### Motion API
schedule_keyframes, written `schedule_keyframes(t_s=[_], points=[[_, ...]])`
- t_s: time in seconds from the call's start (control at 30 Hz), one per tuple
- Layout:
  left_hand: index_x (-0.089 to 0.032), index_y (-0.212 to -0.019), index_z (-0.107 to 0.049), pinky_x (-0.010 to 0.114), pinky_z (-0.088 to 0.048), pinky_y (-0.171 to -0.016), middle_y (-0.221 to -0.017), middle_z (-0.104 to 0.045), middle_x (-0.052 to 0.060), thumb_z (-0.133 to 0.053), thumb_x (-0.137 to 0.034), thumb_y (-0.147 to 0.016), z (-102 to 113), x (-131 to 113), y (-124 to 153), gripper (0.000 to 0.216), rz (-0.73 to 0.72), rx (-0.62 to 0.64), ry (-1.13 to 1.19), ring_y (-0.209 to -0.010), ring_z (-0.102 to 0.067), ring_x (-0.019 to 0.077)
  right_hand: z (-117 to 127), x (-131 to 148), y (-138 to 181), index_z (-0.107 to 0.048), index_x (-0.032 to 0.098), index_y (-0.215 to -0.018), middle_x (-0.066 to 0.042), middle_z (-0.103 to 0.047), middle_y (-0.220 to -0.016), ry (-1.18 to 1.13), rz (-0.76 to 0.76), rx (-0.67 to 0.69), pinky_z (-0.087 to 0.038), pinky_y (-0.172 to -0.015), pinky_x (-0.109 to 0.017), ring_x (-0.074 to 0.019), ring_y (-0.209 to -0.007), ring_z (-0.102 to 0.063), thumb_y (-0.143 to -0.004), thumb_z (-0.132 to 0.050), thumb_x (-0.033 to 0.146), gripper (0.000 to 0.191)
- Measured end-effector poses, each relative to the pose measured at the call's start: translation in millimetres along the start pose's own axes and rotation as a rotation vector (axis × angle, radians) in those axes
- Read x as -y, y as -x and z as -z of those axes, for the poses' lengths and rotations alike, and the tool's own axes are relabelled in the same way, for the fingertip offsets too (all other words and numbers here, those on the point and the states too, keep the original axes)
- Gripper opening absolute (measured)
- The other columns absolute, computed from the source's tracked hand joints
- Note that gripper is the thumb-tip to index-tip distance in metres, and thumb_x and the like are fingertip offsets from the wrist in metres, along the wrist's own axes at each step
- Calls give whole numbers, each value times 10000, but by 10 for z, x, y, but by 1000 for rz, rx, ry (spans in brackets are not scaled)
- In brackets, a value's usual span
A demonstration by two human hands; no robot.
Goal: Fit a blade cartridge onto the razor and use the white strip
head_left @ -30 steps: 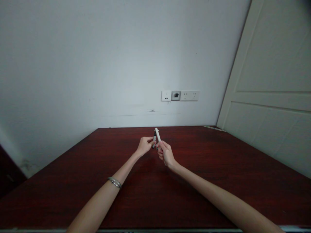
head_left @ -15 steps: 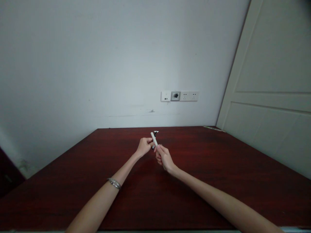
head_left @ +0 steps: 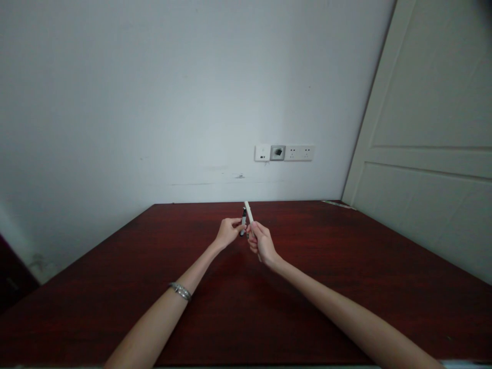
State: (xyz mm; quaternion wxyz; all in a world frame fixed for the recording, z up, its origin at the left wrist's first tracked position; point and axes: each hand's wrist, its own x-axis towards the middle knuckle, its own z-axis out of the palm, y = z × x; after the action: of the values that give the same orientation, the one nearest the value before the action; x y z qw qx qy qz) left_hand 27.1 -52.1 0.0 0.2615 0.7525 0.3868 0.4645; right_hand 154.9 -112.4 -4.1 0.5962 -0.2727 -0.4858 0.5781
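My left hand [head_left: 229, 232] is closed, thumb and fingers pinching a slim grey-and-black object [head_left: 243, 223]. It stands nearly upright, with a small shiny tip at its top and a dark lower end; its kind is too small to make out. My right hand [head_left: 263, 243] is wrapped round a white stick [head_left: 249, 211], which slants up and away, its far end leaning left. In the picture the stick passes just right of the slim object; whether they touch I cannot tell. The stick's lower part is hidden in my right hand.
Under both arms spreads a dark red wooden table [head_left: 161, 328]. At its far edge rises a white wall with a row of sockets [head_left: 292, 152]. A pale panelled door [head_left: 430, 205] borders the right side, and a thin flat strip [head_left: 338, 204] lies at the far right corner.
My right hand has shifted slightly right, and the white stick now stands steeper, no longer crossing the slim object. The slim object's wide, shiny top now looks narrow. My left hand has barely moved.
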Motion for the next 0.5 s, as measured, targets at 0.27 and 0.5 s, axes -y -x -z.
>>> schedule_keyframes(t_s=[0.27,0.5], points=[[-90,-703,-689,193,-405,-519,-607,-648,29,-588,-273,-698,4,-1,-6,209,37,-27,-46,-572,-567,135,-21,-93,121,-448,196,-741,116,-305,-423,159,-50,129,-132,-275,-147,-28,-297,-200,-772,-478,542,349],[-104,-821,-702,228,-450,-602,-685,-681,26,-580,-278,-724,16,81,-44,233,-1,-70,11,-627,-601,151,15,436,94,-538,189,-809,48,-460,-558,425,292,90,-280,-360,-185,-58,-387,-371,-813,-485,450,266]])
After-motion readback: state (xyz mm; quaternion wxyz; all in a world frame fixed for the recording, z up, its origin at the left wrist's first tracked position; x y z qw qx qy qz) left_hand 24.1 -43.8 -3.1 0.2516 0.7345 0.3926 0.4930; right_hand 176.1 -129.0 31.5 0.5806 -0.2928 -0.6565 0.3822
